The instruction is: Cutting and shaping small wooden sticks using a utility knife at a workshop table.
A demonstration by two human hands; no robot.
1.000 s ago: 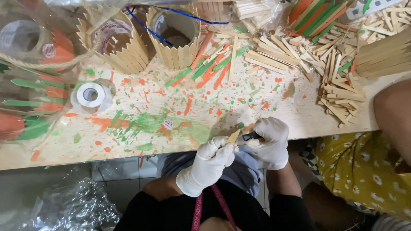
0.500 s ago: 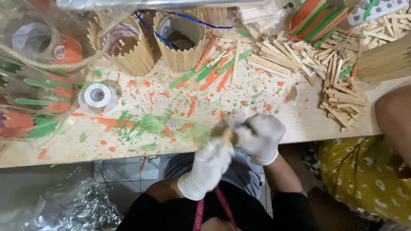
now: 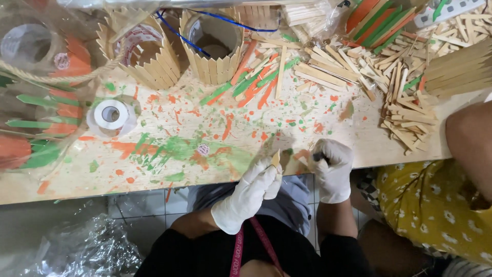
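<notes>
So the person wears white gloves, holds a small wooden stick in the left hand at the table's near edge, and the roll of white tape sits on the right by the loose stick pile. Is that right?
Not quite. The roll of white tape lies on the left of the table, far from the loose stick pile. The head view shows this. The gloves are white, and the left hand holds the small wooden stick at the near edge.

stick (image 3: 276, 158): small, flat, plain pale wood, one end cut to a point; held roughly upright at the near table edge, pinched in the gloved left hand (image 3: 251, 192)
tool (image 3: 319, 156): dark and slim, mostly hidden in the gloved right hand (image 3: 333, 166); kind unclear; just right of the stick
</notes>
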